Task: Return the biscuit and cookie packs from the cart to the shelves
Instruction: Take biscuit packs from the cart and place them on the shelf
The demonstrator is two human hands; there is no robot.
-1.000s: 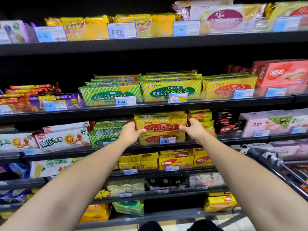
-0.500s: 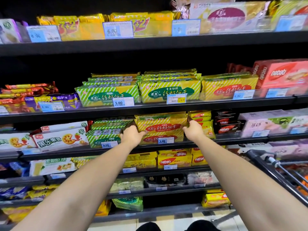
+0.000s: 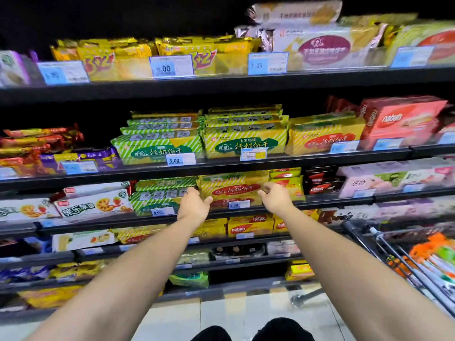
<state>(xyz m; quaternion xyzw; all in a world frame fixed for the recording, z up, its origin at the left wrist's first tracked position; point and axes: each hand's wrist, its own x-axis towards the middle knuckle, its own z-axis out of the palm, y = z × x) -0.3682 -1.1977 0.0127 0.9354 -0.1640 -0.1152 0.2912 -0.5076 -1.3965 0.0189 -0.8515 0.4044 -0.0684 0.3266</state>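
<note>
A yellow biscuit pack with a red oval label (image 3: 234, 189) lies on top of a like pack on the third shelf (image 3: 246, 211) from the top. My left hand (image 3: 194, 205) is just left of it and my right hand (image 3: 277, 196) just right of it. Both hands have fingers spread, are a little in front of the pack and hold nothing. The shopping cart (image 3: 394, 254) stands at the lower right with orange and green packs (image 3: 433, 252) inside.
Green striped biscuit packs (image 3: 160, 195) lie left of the yellow pack, small yellow packs (image 3: 286, 183) and black Nabati boxes (image 3: 322, 183) to its right. Shelves above and below are full of packs. The white tiled floor (image 3: 246, 313) shows below.
Both hands have come off the sides of the yellow pack and opened, drawing back slightly. The view has tilted, showing more of the cart.
</note>
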